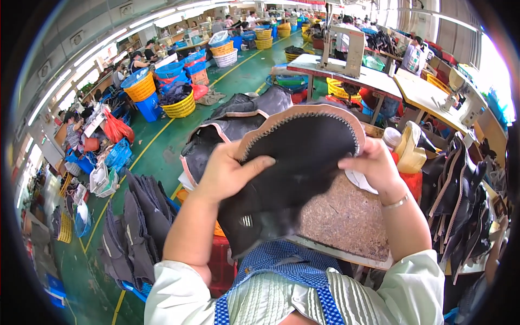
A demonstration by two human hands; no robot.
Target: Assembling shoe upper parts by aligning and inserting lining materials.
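Observation:
A black leather piece (292,143), its curved top bordered by a tan band with zigzag stitching, is held up in front of me by both hands. My left hand (230,170) grips the left side of the band, thumb on the black face and fingers hidden behind. On the opposite side my right hand (376,165), with a bracelet at the wrist, pinches the edge the same way. The piece's lower part hangs over a speckled brown work board (346,222) and is slightly blurred. More black leather pieces (238,111) with pinkish edges lie just beyond it.
A yellowish plastic jug (410,142) stands right of the board. Edged black pieces (455,189) hang at the right; dark grey pieces (135,225) are stacked at the left. Ahead are a white table with a sewing machine (346,51), and yellow baskets (180,105) on the green floor.

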